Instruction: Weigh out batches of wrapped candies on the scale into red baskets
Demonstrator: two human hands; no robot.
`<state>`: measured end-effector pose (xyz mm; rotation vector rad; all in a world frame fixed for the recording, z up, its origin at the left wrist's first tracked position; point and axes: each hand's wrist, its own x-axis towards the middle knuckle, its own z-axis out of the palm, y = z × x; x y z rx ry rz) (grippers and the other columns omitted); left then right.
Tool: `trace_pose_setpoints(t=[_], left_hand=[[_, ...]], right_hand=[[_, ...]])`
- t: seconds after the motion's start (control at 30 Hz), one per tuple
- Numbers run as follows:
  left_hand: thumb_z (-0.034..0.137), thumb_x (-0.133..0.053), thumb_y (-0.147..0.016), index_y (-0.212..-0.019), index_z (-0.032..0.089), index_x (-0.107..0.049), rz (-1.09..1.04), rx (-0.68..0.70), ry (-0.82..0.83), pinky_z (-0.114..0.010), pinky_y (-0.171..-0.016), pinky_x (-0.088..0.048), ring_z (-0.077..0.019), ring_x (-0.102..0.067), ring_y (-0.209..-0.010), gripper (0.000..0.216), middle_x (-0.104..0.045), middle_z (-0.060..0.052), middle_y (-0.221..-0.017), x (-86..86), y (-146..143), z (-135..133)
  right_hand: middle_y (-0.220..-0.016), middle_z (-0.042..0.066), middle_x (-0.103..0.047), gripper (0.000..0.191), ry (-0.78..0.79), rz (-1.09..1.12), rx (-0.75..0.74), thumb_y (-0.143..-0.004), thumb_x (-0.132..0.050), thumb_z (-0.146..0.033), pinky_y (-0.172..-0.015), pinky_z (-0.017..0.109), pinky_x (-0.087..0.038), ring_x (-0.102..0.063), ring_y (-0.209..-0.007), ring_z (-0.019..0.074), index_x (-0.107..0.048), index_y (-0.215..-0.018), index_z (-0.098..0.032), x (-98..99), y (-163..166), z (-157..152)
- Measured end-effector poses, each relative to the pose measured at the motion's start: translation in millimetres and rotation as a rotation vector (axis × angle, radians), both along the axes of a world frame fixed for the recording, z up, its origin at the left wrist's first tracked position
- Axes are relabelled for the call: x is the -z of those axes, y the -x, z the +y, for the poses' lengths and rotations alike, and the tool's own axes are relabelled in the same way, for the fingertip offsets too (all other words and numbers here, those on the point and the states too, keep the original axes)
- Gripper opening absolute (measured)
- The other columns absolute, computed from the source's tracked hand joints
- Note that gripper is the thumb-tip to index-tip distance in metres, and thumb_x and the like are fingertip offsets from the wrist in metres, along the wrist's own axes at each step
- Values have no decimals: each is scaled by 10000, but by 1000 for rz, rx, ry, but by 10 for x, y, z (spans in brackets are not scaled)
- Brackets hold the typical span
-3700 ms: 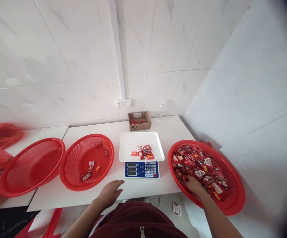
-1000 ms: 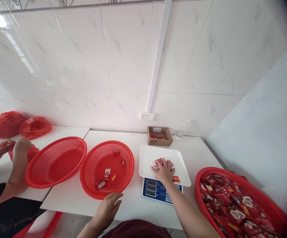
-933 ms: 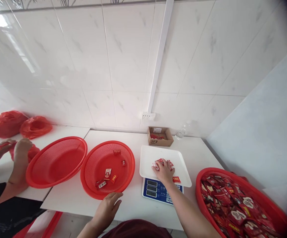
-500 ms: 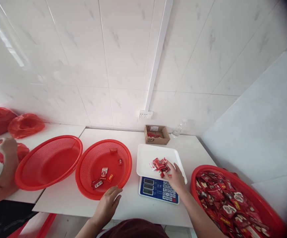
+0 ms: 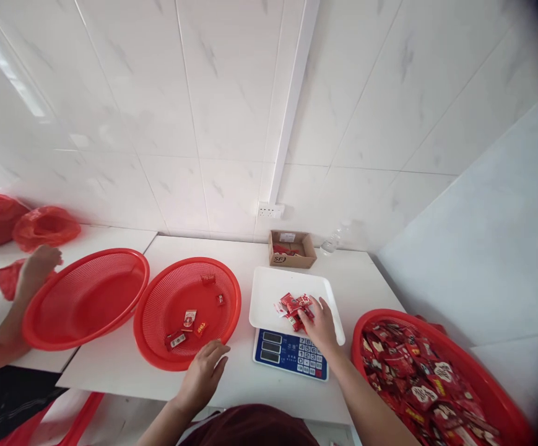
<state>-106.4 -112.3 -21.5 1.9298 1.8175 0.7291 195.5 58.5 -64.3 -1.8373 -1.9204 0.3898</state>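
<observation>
My right hand (image 5: 319,325) is over the white tray (image 5: 266,285) of a blue digital scale (image 5: 271,348). Its thumb and fingers close round the right side of a small heap of red wrapped snack packets (image 5: 291,305) lying on the tray; how many it grips is hidden. My left hand (image 5: 205,370) hovers by the near rim of a red plastic basket (image 5: 141,328), holding nothing, with its fingers loosely stretched and the thumb apart. Inside that basket are several small packets (image 5: 189,319).
At the right stands a red basket (image 5: 359,347) heaped with packets (image 5: 408,371). A cardboard box (image 5: 291,260) and a clear bottle (image 5: 331,241) are by the wall. Another red basket (image 5: 83,337) is at the left, where a co-worker's hand (image 5: 41,263) handles a red bag (image 5: 8,282).
My right hand has moved slightly in over the packets, its thumb now across them. My left hand stays near the basket rim. The co-worker's hands have drawn apart, stretching the red bag.
</observation>
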Motion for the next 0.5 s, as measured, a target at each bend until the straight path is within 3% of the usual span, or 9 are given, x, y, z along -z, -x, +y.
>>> trace_pose_setpoints(t=[0.2,0.5], left_hand=[[317,-418,-908,-1037,245,-656,42,1,19,-354,-932,-505,-223,-607,-1094,280,-691,-67,-1083,-14,-6,9],[306,-400,-921,-1062,228,-649,82,-35,67,-371,-947,-488,-232,-590,-1115,297,-682,-80,-1107,1,44,-84]], right_hand=[[-1506,115,-257,642,190,-186,-15,-809,-373,-658,-994,648,-232,-162,-1387,386,-436,-1353,-322,-112,446,134],[-1389,64,-477,432,128,-287,-100,-847,-467,-478,-1058,550,-219,-284,-1340,343,-598,-1200,-265,-125,608,103]])
